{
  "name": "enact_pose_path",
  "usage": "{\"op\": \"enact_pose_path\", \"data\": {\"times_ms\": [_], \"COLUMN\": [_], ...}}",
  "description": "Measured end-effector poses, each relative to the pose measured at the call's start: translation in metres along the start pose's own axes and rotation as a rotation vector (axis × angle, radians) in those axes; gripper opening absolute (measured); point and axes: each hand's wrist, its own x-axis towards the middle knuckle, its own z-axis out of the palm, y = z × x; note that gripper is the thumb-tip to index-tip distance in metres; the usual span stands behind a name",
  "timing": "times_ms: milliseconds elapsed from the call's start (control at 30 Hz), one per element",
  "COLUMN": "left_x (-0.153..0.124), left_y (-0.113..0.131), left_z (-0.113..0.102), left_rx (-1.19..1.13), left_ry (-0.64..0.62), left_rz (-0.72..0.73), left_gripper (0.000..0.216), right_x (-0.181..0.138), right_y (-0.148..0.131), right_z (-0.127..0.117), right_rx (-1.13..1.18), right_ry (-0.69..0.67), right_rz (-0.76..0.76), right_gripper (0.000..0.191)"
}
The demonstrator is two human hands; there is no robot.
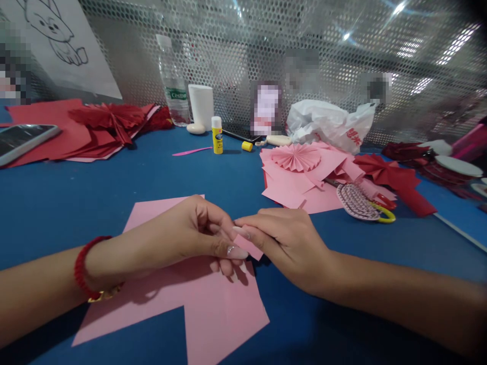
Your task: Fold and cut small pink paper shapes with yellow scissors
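Note:
Between both hands is a small piece of pink paper, pinched at its edges just above the table. My left hand grips it from the left between thumb and fingers; a red cord bracelet circles that wrist. My right hand holds its right side, thumb and forefinger pressed together. Most of the small piece is covered by fingers. Below my left hand and forearm lies a larger sheet of pink paper with a corner cut away, flat on the blue table.
A yellow glue stick stands uncapped-looking near its yellow cap, beside a pink knife-shaped tool. Pink papers with a folded fan and wrapped-handle scissors lie right. Red papers, a phone and a bottle are behind left.

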Motion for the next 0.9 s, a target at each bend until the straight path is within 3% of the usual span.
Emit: {"op": "enact_pose_path", "data": {"times_ms": [533, 700, 900], "left_x": [0.0003, 0.0013, 0.0015], "left_y": [-0.0036, -0.0064, -0.0033], "left_z": [0.0029, 0.0004, 0.0004], "left_rx": [-0.137, -0.074, -0.043], "left_ry": [0.037, 0.036, 0.023], "left_rz": [0.027, 0.018, 0.002], "left_gripper": [0.014, 0.014, 0.015], "right_x": [-0.0016, -0.0004, 0.0032], "right_y": [0.0003, -0.0005, 0.0000], "right_z": [0.0016, 0.0013, -0.0003], "right_rx": [-0.061, 0.090, 0.277], "right_ry": [0.013, 0.015, -0.029], "right_rz": [0.011, 0.142, 0.201], "right_gripper": [0.043, 0.027, 0.032]}}
